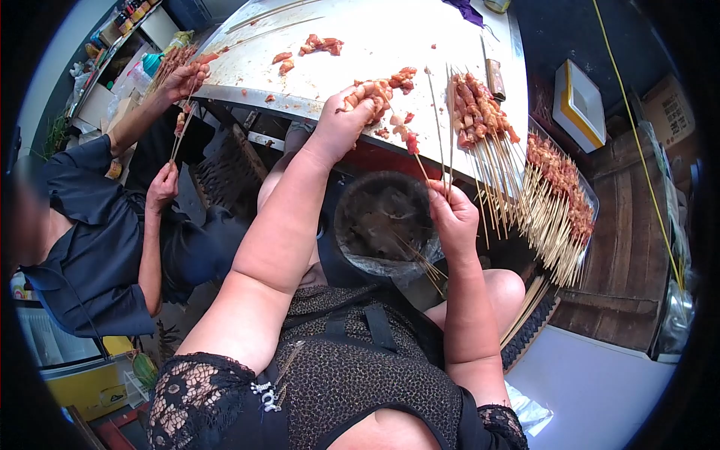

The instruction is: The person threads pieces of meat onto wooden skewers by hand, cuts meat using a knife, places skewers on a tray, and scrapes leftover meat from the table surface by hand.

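My left hand (346,118) is closed around pink chunks of raw meat (367,96) at the table's near edge, against the upper end of a wooden skewer. My right hand (454,217) pinches that meat skewer (421,163) low down; a few pieces of meat (412,142) are threaded on it. Bare bamboo sticks (439,124) also rise from my right fingers. Just right of them, finished meat skewers (478,112) lie piled on the white table (375,37), their sticks pointing toward me. Loose meat pieces (321,45) are scattered farther back.
A tray of many more meat skewers (562,180) stands at the right. Below my hands is a dark lined bucket (379,217). At the left, a co-worker's hands (163,186) hold skewers. A cleaver-like handle (495,79) lies by the pile. A white-and-yellow box (579,105) stands beyond.
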Demonstrator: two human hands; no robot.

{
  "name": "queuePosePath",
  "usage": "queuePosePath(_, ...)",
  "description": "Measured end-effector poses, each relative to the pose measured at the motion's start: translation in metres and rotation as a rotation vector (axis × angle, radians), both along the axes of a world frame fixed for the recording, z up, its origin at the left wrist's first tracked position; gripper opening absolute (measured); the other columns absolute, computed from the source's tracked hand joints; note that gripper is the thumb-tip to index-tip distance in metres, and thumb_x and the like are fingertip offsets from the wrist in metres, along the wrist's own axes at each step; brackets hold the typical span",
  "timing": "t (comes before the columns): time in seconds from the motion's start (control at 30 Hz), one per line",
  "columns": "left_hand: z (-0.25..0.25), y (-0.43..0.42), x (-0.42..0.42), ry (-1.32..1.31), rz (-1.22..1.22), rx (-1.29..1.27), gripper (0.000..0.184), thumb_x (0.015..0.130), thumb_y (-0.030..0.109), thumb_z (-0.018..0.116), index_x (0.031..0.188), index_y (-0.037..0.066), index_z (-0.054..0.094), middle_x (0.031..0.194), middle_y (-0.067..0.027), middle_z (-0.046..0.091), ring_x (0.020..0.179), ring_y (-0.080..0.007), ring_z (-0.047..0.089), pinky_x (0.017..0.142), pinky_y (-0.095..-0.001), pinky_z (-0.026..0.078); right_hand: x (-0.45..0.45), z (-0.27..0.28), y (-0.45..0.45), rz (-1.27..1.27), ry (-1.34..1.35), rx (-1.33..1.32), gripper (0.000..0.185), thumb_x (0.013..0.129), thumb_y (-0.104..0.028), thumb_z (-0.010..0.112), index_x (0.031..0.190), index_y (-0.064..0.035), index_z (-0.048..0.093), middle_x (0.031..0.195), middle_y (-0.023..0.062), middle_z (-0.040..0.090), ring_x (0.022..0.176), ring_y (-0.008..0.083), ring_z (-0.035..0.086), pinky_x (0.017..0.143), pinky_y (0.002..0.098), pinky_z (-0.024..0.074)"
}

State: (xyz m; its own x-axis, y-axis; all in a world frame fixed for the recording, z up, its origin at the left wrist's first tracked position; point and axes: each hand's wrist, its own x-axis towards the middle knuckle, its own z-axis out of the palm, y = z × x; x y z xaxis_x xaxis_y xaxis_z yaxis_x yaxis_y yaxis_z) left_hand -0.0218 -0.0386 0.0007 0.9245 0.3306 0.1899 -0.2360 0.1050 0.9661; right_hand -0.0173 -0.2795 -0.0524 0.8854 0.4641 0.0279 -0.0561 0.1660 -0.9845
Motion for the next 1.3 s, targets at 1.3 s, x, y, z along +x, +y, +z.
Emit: queuePosePath(1.3,0.008,-0.005,-0.003,0.065,-0.018,-0.461,0.026,0.098,0.013,0.038,0.111,-0.005,0.05,0.103,-0.0211,0.062,0.09,-0.0256,0.066,0.08,-0.0345,0.056,-0.003,-0.002,0.007,0.0,-0.005,-0.133,0.015,0.088,-0.006,0.059,0.1,-0.0007,0.066,0.073,-0.006,0.055,0.058,0.0004,0.044,0.051,0.0155,0.0356)
